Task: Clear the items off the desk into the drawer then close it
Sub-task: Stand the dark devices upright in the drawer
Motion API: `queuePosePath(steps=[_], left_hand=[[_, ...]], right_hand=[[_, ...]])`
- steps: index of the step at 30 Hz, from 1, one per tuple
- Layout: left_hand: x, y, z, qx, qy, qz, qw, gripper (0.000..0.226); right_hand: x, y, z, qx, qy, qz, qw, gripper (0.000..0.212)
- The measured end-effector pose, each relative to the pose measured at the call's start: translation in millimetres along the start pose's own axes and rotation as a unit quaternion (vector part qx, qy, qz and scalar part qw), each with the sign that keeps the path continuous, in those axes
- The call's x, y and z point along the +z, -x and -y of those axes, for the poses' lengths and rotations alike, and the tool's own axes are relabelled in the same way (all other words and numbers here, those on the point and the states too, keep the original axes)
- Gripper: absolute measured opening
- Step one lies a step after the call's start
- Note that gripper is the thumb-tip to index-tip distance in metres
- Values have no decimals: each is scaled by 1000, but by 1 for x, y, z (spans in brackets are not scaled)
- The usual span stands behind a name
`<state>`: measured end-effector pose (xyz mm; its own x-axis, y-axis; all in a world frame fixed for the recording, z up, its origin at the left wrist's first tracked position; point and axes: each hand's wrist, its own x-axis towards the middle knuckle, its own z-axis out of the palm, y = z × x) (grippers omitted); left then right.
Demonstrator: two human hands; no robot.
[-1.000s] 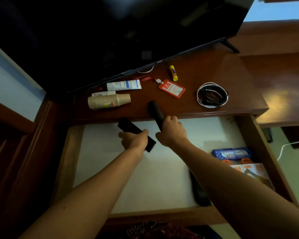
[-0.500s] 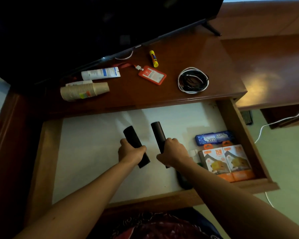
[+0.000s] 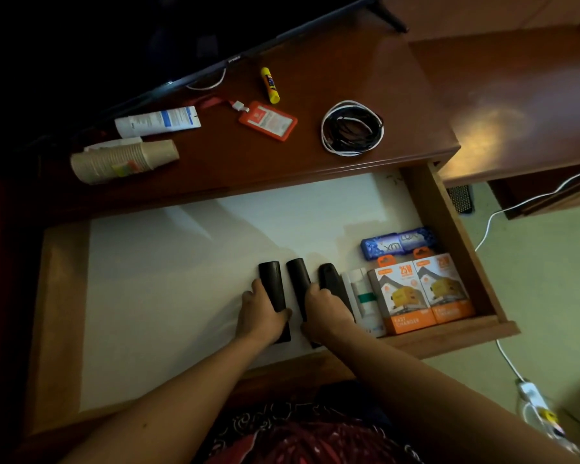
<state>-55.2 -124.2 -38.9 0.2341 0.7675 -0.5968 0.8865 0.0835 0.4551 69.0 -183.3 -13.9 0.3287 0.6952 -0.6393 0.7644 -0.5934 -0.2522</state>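
Both hands in the open drawer [image 3: 456, 236] — left hand [image 3: 262, 316] and right hand [image 3: 325, 313] each grip a black remote [image 3: 271, 286], [image 3: 297, 279]. Front-right corner: two "25W FAST CHARGER" boxes [image 3: 419, 293], blue "LUX" packs [image 3: 397, 244]. Table [image 3: 215, 169] carries cups [image 3: 124, 159], tube [image 3: 158, 121].

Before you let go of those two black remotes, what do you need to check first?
1. Left remote inside drawer: ok, left hand grips it.
2. Right remote inside drawer: ok, right hand grips it.
3. Both flat on the white liner: cannot tell.
4. Room beside third remote: ok, lying side by side.
5. Desk cleared: not ok; paper cups, tube, badge, glue stick, cables remain.
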Motion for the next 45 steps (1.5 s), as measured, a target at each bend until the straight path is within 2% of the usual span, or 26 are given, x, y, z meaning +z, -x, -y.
queuePosePath(steps=[5,8,11,14,18,23,28,32,41,45], left_hand=[[2,-2,8,29,-22,2,999,72],[2,-4,8,21,-13,2,1000,70],[0,-7,7,15,-2,-15,1000,68],[-4,-16,5,22,32,-5,999,82],[-10,-26,0,17,6,41,999,91],[-7,-30,0,21,23,52,998,84],[10,-22,-3,49,37,60,996,84],[21,-17,-7,74,24,52,996,89],[22,-17,-12,66,0,54,996,92],[22,-16,-15,63,-17,56,996,92]], right_hand=[[-10,-8,3,-24,36,38,998,30],[-28,-18,7,-56,73,-12,996,24],[-38,-38,9,-102,77,-73,989,33],[-37,-59,9,-165,132,-25,977,48],[-30,-67,11,-190,211,-3,959,59],[-33,-65,7,-192,214,-8,958,49],[-33,-65,-6,-177,219,-40,959,54],[-36,-68,-12,-178,218,-50,958,49],[-36,-67,-17,-164,187,-52,967,53],[-32,-63,-15,-158,180,-55,969,46]])
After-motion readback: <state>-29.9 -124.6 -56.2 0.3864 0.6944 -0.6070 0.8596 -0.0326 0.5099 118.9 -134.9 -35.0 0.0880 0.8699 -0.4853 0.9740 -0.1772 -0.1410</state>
